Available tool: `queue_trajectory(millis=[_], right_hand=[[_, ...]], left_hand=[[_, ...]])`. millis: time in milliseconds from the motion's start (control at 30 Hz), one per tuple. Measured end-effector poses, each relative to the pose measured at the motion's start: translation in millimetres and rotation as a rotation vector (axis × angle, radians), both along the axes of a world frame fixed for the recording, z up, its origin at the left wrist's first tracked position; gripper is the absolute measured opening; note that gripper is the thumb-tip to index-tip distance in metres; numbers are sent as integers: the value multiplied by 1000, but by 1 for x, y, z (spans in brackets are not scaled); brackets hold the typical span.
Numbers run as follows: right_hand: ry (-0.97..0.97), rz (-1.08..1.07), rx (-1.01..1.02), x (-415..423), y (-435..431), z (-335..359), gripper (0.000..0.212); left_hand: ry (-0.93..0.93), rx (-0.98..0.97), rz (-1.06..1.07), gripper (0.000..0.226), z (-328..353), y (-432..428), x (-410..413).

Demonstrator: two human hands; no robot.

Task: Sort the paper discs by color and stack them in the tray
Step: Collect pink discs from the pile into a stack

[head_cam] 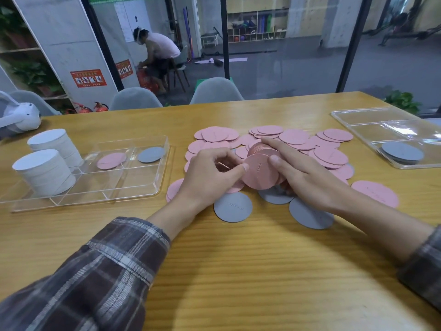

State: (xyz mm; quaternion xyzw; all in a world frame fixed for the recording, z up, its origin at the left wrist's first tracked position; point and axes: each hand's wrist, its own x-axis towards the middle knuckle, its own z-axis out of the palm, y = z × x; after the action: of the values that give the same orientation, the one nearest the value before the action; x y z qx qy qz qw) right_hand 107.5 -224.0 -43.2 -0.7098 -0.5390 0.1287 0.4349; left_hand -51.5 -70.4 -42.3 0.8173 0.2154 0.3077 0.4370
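Note:
A heap of pink paper discs point(330, 155) covers the table's middle, with a few grey discs point(233, 206) at its near edge. My right hand point(300, 169) grips a tilted stack of pink discs point(261, 172) from the right. My left hand point(212, 174) meets the stack from the left, its thumb pressed on the front disc and its fingers curled. The clear compartment tray point(133, 187) on the left holds two tall white disc stacks point(44, 172), one pink disc point(111, 160) and one grey disc point(151, 154).
A second clear tray point(358, 123) at the far right holds a grey disc pile point(402, 152). A white headset point(20, 117) lies at the table's far left. Grey chairs point(216, 90) stand behind the table, and a person sits beyond the glass.

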Motion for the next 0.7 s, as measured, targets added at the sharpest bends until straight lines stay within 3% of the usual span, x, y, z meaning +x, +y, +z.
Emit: queue_trajectory(millis=[100, 233, 367, 433, 533, 700], right_hand=[[-64, -4, -9, 0, 1, 0, 49], [-224, -12, -60, 3, 2, -4, 60], [-260, -9, -48, 2, 3, -5, 63], [-258, -16, -42, 2, 1, -3, 63], [-374, -78, -96, 4, -1, -1, 64], [-555, -116, -189, 4, -4, -4, 65]], left_hand=[[2, -133, -30, 12, -1, -3, 0], [5, -181, -32, 13, -2, -7, 2], [11, -187, -63, 16, -1, -6, 2], [18, -51, -46, 13, 1, -2, 0], [100, 349, 75, 9, 2, 15, -7], [402, 446, 109, 36, -4, 31, -14]])
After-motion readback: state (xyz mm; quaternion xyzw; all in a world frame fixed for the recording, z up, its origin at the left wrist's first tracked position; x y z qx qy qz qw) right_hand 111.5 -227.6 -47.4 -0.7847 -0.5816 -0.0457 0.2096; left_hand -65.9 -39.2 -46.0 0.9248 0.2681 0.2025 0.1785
